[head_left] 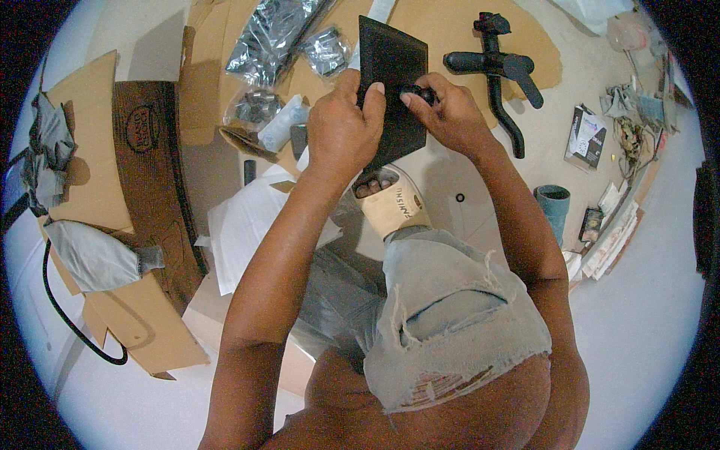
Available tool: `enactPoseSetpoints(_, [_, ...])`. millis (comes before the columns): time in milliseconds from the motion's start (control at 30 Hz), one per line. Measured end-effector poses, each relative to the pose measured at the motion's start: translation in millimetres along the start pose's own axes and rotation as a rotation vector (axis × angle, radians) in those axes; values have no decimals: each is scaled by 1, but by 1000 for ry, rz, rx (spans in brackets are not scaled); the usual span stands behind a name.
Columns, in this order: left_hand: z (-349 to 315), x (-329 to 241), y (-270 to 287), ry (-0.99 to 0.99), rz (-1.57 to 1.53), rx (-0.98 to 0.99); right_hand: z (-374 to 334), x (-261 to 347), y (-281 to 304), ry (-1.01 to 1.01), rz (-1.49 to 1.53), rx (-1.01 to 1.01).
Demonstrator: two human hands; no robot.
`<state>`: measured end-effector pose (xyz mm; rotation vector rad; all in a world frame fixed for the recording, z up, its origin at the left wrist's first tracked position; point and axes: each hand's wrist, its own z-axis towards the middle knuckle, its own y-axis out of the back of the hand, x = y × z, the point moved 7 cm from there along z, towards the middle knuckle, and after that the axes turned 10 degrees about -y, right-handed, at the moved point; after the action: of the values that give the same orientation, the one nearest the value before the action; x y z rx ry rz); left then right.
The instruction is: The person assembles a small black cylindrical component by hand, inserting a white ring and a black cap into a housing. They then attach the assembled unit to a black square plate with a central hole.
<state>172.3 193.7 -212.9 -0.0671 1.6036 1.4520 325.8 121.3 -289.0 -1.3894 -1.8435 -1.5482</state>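
Observation:
A thin, flat black square shower head (393,64) is held up, tilted, in front of me. My left hand (346,124) grips its left edge, thumb lying on the black face. At its right side my right hand (448,112) pinches a small round black fitting (426,95) between thumb and fingers, against the plate; whether it is screwed on cannot be made out. Beyond my right hand lies a black mixer tap (491,64) with a lever and a curved spout. Below the plate is my foot in a beige slide sandal (394,204).
On the left lies a long dark brown box (154,172) on cardboard (94,135). Clear plastic-wrapped parts (270,37) sit at the back. A white sheet (247,225) lies left of my foot, a small black ring (460,198) right of it. Farther right stand a blue-grey cup (553,210) and a small box (585,139).

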Motion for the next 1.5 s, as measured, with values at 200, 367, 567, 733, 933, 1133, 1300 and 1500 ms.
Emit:
enactPoseSetpoints(200, [0, 1, 0, 39, -14, 25, -5, 5, -1, 112, 176, -10])
enactPoseSetpoints(367, [0, -1, -1, 65, -22, 44, -4, 6, 1, 198, 79, -53])
enactPoseSetpoints(567, [1, -1, 0, 47, -16, 29, 0, 5, 2, 198, 34, -33])
enactPoseSetpoints(733, [-1, 12, 3, 27, 1, 10, -3, -6, -13, 82, 432, 60])
enactPoseSetpoints(933, [-3, 34, 10, 11, 12, -30, -12, -14, -22, 52, 538, 74])
enactPoseSetpoints(1133, [-8, 49, 6, 83, -123, -9, -4, -14, -25, 13, 586, 90])
enactPoseSetpoints(1300, [-9, 60, 2, 115, -119, 13, -2, -13, -28, 27, 627, 118])
enactPoseSetpoints(1500, [-12, 63, 2, 148, -136, 25, -5, -8, -25, 82, 560, 82])
